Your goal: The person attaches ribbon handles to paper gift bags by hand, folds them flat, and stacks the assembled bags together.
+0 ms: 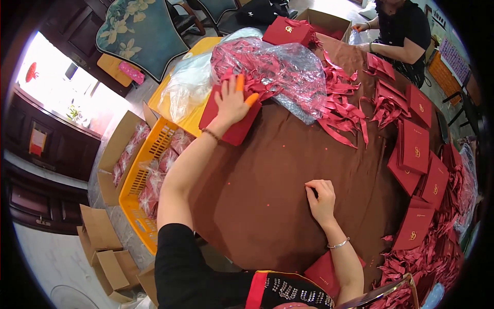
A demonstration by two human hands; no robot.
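My left hand [231,107] reaches to the far left of the table, fingers spread, with orange finger covers on two of them. It rests on a dark red flat paper gift bag [241,129], beside a clear plastic bag [296,64] full of red ribbons. My right hand [322,198] lies on the brown tablecloth [288,170], its fingers curled in loosely and nothing showing in them. Under my right forearm, near my body, another red gift bag [324,273] is partly hidden.
Red gift bags [414,147] with gold emblems and ribbons line the right edge. Loose red ribbons [342,108] lie beyond the middle. A yellow crate [135,193] of wrapped red packets and cardboard boxes [114,268] stand at left. Another person [404,33] works at the far right.
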